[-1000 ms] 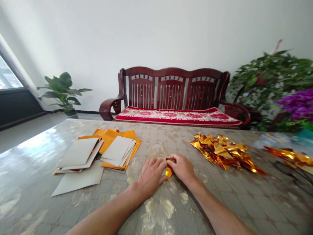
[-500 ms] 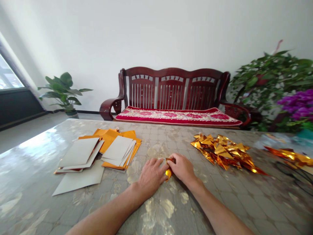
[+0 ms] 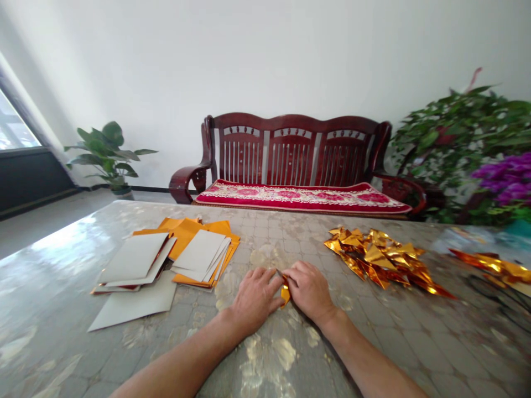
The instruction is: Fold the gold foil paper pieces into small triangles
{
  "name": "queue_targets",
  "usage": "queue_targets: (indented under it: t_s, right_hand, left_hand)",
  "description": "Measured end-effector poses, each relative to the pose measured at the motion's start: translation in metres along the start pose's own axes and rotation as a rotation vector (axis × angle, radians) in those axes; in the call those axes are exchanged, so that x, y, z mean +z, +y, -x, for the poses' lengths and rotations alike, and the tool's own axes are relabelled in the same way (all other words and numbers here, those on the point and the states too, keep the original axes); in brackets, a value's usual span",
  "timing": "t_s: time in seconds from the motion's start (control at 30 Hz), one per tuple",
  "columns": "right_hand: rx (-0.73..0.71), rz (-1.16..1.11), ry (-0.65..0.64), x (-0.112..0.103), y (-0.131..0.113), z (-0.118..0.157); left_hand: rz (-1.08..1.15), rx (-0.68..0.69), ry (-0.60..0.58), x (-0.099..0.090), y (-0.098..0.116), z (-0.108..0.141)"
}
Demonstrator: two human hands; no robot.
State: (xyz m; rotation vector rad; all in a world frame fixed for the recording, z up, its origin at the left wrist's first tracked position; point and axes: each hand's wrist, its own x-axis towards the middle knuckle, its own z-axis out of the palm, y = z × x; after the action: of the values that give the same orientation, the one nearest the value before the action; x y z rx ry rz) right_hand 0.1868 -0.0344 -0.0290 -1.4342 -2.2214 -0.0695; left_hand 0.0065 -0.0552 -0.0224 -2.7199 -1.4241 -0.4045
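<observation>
A small piece of shiny gold foil paper (image 3: 285,296) lies on the table between my two hands, mostly covered by them. My left hand (image 3: 256,298) rests over its left side, fingers bent and pressing on it. From the right, my right hand (image 3: 310,290) pinches its upper edge with closed fingers. Off to the right sits a pile of folded gold foil pieces (image 3: 375,254). On the left are stacks of grey-backed paper sheets (image 3: 135,258) and white-backed sheets (image 3: 199,254) with orange paper (image 3: 179,228) behind.
The patterned tabletop (image 3: 265,354) spans the foreground. At its right edge lie more gold foil (image 3: 498,268), a dark cable (image 3: 493,296) and clear plastic (image 3: 464,237). Beyond stand a wooden bench (image 3: 290,149) and potted plants (image 3: 110,157).
My right hand has turned slightly and its fingers have closed in toward my left hand, covering more of the foil's upper edge. The piles have stayed in place.
</observation>
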Motion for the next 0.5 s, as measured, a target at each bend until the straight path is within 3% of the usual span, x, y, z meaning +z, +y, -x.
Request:
queue_targets:
  t_s: [0.2, 0.5]
  right_hand:
    - [-0.133, 0.101, 0.012, -0.0019, -0.0019, 0.0025]
    - [-0.187, 0.218, 0.031, -0.0007, -0.0085, 0.0031]
  left_hand:
    - [0.008, 0.004, -0.014, -0.0045, 0.0, 0.0012]
    - [0.005, 0.0, -0.036, -0.0064, -0.001, 0.0014]
